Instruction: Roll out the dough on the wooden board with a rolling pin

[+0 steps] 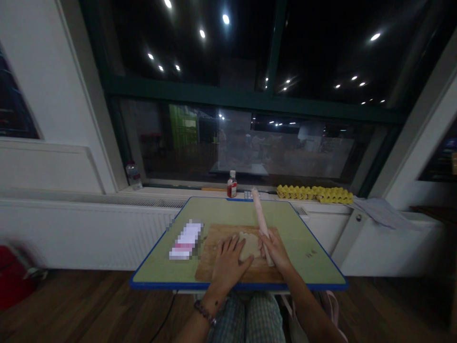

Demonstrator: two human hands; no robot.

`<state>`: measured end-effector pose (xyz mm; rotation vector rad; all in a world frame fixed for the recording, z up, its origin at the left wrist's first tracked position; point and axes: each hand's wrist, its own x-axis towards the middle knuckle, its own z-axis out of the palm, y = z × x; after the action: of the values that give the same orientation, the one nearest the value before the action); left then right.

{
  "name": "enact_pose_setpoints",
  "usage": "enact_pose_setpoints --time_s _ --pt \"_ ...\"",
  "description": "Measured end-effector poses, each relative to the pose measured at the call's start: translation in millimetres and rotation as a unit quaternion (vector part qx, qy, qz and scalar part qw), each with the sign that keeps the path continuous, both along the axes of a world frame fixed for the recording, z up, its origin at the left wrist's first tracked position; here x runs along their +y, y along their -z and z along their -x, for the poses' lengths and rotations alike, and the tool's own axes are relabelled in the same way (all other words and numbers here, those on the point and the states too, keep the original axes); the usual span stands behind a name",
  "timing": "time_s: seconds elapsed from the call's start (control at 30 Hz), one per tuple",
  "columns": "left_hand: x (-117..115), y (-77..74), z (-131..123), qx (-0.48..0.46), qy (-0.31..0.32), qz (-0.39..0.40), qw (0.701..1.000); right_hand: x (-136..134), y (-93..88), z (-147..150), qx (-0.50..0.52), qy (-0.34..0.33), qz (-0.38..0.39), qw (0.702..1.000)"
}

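L hand (pixel 228 267): palm down, fingers (pixel 228 245) spread & released, not clenched; hand lies on board w/ thumb side against near-L edge of dough (pixel 250 245). R hand (pixel 276 255): fingers clenched around lower part of pin (pixel 262 221), a pale rolling pin held tilted, upper end pointing away from person toward sill (pixel 178 190). Lower pin end sits just R of dough; contact w/ board cannot be told. Dough: pale flat lump, approx. centre of board, between both hands. R hand just beside it; contact not certain. Board (pixel 210 272): wooden, on table (pixel 307 252), which has green top & blue edge. Pack (pixel 185 240): pixelated, kind cannot be told, on table just L of board. Beyond table, on sill: bottle (pixel 232 186) w/ white cap & red label or contents, yellow egg trays (pixel 314 194), clear bottle (pixel 134 175) far L. Papers (pixel 382 212) lie R of trays. Radiator (pixel 89 233) runs below sill. Beaded bracelet (pixel 205 310) on L wrist. Checked trousers (pixel 246 319) show below table edge. Blurred red object (pixel 16 276) on floor, far L.
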<state>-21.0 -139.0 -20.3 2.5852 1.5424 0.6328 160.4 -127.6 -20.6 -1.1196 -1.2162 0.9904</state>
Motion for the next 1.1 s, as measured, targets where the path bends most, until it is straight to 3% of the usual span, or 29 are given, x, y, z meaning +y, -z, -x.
enact_pose_setpoints --time_s 0.13,0.2,0.33,0.43,0.5,0.6,0.7,0.93,1.1 --pt "3.3 6.9 0.7 -0.011 0.014 -0.012 1.000 -4.0 -2.9 -10.8 -0.152 0.042 -0.053 0.986" --pt "4.0 10.1 0.1 -0.034 0.008 -0.027 0.999 -7.6 -9.2 -17.7 -0.293 0.041 -0.094 0.950" --pt "3.6 14.7 1.4 -0.133 -0.052 -0.086 0.986 -12.4 -16.4 -25.6 -0.516 0.036 -0.074 0.853" --pt "3.2 12.8 8.0 -0.160 -0.070 -0.133 0.976 -12.1 -11.9 -25.0 -0.581 0.026 -0.081 0.809" --pt "3.2 6.8 13.6 -0.128 -0.058 -0.149 0.979 -11.7 -8.5 -22.6 -0.598 0.004 -0.108 0.794" --pt "6.6 -6.1 19.7 -0.051 -0.020 -0.151 0.987 -12.4 -8.3 -17.7 -0.609 -0.021 -0.137 0.781" --pt "16.9 -13.7 21.8 -0.016 -0.034 -0.150 0.988 -13.1 -12.2 -13.6 -0.615 -0.031 -0.140 0.775" --pt "46.6 -6.7 22.7 0.011 -0.034 -0.124 0.992 -7.9 -10.8 -15.8 -0.604 -0.048 -0.133 0.784" --pt "58.5 -12.5 21.5 0.025 -0.022 -0.058 0.998 -6.0 -7.8 -21.2 -0.582 -0.048 -0.141 0.800"
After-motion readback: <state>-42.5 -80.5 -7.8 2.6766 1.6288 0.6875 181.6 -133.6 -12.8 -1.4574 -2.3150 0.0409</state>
